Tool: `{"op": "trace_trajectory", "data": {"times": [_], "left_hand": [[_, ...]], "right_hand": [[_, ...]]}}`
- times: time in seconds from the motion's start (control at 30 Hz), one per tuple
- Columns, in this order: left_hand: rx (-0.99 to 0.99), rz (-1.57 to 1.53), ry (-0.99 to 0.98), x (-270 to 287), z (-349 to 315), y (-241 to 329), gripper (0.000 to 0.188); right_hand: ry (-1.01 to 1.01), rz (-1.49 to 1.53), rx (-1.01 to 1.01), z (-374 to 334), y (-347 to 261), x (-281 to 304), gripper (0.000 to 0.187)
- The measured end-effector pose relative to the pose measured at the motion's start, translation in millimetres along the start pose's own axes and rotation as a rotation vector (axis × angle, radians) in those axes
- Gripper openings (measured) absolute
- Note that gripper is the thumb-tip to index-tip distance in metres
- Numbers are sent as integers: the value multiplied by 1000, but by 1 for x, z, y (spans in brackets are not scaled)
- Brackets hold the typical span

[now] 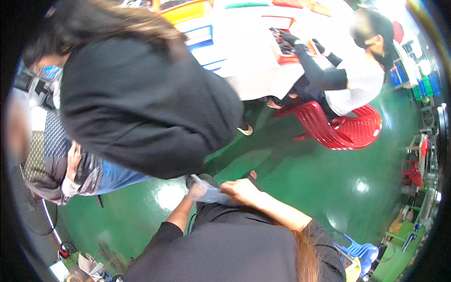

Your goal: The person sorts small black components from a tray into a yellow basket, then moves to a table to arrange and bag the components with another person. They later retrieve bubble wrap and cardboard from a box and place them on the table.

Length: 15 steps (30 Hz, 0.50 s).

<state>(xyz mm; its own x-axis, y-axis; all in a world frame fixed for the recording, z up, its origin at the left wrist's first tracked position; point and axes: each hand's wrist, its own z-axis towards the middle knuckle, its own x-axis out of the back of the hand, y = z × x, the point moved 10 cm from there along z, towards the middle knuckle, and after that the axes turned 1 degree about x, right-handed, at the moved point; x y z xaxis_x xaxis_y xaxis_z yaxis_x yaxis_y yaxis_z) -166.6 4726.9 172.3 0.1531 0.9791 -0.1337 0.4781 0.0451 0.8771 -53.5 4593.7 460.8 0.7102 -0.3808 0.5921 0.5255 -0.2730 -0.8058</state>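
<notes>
Your left hand (196,191) sits just below frame centre, fingers pinched on the left end of a thin clear plastic bag (213,195); your right hand (240,190) sits at its 3 o'clock, closed over the bag's right end. The bag spans the short gap between the two hands, crumpled and pale bluish, above your dark trouser leg; what is inside, if anything, cannot be told. Both forearms come up from 6 o'clock, out of a black top (225,249). The floor (329,188) is glossy green with bright light spots. At 10 o'clock a person in a black jacket (141,103) bends over, filling the upper left; below that, at 9 o'clock, another person in a patterned top and blue trousers (112,177). At 2 o'clock a person in a white shirt with black sleeves sits on a red plastic chair (347,129), gloved hands reaching into a red tray (286,58) on a white table (253,51). At 12 o'clock on that table lie a flat blue-and-white box (199,37) and an orange-yellow one (185,10) behind it. Blue and green crates (425,87) stack at 3 o'clock. A blue plastic chair (359,251) stands at 5 o'clock, a second red chair (413,174) at 4 o'clock.
</notes>
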Motion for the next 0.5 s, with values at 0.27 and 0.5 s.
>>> {"op": "trace_trajectory", "data": {"times": [0.27, 0.5], "left_hand": [[81, 588, 36, -166, 117, 183, 44], [-585, 936, -180, -313, 230, 361, 86]], "right_hand": [[445, -472, -545, -165, 205, 204, 16], [186, -556, -508, -209, 254, 248, 18]]}}
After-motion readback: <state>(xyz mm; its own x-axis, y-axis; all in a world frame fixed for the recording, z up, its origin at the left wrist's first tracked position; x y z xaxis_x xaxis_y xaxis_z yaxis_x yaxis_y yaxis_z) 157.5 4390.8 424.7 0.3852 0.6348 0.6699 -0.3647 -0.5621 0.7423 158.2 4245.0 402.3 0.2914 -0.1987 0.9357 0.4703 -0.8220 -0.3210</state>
